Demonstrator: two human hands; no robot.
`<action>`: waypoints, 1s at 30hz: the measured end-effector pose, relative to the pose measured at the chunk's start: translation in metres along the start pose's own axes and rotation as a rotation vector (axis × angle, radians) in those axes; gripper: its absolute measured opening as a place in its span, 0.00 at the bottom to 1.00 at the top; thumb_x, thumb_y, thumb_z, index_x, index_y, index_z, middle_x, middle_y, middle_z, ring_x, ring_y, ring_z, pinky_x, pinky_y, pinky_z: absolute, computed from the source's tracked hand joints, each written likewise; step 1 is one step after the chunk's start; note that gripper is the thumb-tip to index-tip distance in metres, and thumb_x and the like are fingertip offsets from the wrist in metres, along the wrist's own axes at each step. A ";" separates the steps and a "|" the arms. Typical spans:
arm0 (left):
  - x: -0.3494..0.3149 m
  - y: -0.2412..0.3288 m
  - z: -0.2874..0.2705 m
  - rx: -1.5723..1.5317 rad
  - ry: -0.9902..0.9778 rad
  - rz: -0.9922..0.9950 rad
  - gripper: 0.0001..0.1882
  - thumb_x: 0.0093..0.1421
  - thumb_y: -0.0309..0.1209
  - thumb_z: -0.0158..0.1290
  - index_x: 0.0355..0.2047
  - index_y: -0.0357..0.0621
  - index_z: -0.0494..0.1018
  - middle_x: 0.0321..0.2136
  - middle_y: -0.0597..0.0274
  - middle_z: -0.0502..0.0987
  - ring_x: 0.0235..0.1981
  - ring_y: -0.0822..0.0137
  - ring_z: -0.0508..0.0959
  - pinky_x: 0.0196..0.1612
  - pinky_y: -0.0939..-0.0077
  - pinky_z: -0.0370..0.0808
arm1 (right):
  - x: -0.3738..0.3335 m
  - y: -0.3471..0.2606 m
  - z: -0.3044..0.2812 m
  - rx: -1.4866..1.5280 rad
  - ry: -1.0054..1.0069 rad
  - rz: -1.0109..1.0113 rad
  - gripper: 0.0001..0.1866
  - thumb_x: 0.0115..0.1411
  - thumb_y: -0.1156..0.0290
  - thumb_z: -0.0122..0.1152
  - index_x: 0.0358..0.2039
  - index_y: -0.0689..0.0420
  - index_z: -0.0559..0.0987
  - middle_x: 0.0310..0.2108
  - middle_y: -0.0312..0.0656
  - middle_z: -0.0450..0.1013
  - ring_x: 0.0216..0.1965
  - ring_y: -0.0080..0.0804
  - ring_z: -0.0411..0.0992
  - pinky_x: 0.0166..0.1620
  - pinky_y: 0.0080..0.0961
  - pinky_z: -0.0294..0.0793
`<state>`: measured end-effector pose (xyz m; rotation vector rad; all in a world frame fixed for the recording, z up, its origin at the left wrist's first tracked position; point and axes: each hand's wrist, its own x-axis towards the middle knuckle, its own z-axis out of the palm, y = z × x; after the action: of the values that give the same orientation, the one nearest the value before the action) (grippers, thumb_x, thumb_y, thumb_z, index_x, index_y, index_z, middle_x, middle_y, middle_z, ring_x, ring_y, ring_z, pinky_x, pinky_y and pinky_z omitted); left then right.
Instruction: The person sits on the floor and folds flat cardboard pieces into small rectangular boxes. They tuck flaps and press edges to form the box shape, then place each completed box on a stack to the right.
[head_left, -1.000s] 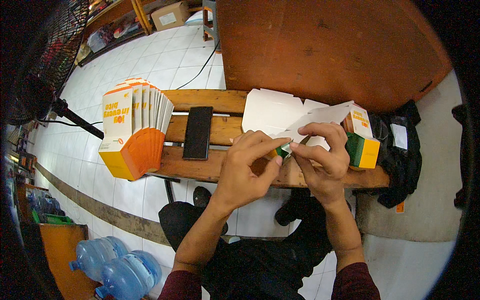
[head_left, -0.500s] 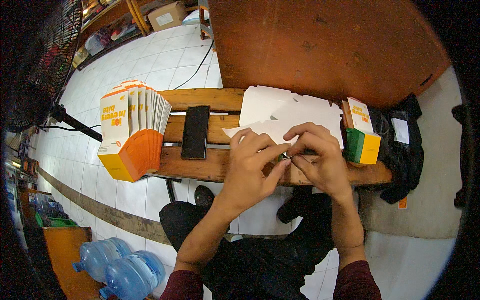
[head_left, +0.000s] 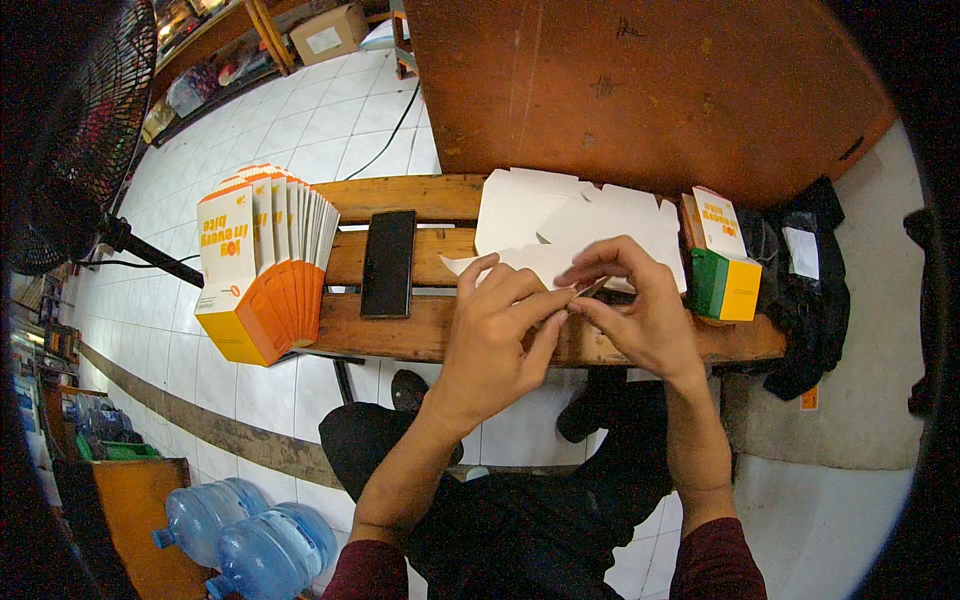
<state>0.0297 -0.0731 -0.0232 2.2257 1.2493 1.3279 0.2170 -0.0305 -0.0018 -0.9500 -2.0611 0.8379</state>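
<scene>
As the left hand (head_left: 500, 330) and the right hand (head_left: 640, 310) are meeting above the near side of the wooden surface (head_left: 410, 338), the white card (head_left: 610, 222) is lying just beyond and partly beneath them, its long axis running from left to right. Its near edge is the relation to mark: it is passing behind the fingers, the right hand overlapping it more, while the left hand is standing beside its pointed left corner. On both hands, thumb and forefinger are standing narrow, their tips almost touching across the gap; a thin sliver (head_left: 592, 288) is showing there, too small to identify, and from where I am standing I cannot tell whether either hand is gripping it. The card is presenting a smooth, matt face with notched, tabbed outlines, one piece apparently overlapping another. To its right, a green, yellow and white carton (head_left: 708, 285) is resting beside creased black cloth (head_left: 815, 330). To its left, a glossy, oblong phone (head_left: 388, 265) is lying flat, and farther left a stack of cartons (head_left: 265, 270) is fanning out in orange, yellow and white.
</scene>
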 end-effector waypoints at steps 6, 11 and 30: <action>0.002 0.001 -0.017 -0.118 -0.042 -0.147 0.12 0.53 0.26 0.61 0.39 0.40 0.79 0.34 0.54 0.80 0.38 0.56 0.79 0.47 0.65 0.74 | -0.003 -0.002 -0.009 0.094 0.011 0.070 0.20 0.56 0.78 0.58 0.51 0.59 0.70 0.37 0.43 0.74 0.43 0.30 0.73 0.48 0.28 0.72; -0.002 -0.003 -0.028 -0.275 -0.181 -0.293 0.11 0.56 0.27 0.61 0.38 0.35 0.79 0.34 0.53 0.81 0.35 0.63 0.81 0.40 0.73 0.76 | 0.018 0.001 -0.026 -0.328 0.385 -0.380 0.18 0.57 0.75 0.58 0.48 0.58 0.72 0.42 0.47 0.72 0.46 0.39 0.70 0.53 0.34 0.68; -0.003 0.036 -0.023 -0.147 0.371 -0.159 0.07 0.50 0.17 0.63 0.30 0.36 0.78 0.28 0.54 0.80 0.32 0.62 0.81 0.38 0.74 0.76 | -0.046 -0.030 0.025 0.214 0.546 0.112 0.10 0.59 0.72 0.63 0.39 0.63 0.78 0.33 0.41 0.76 0.32 0.28 0.74 0.39 0.21 0.73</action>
<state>0.0299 -0.1007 0.0088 1.7933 1.3620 1.7576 0.2084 -0.0903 -0.0077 -1.0436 -1.4357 0.7372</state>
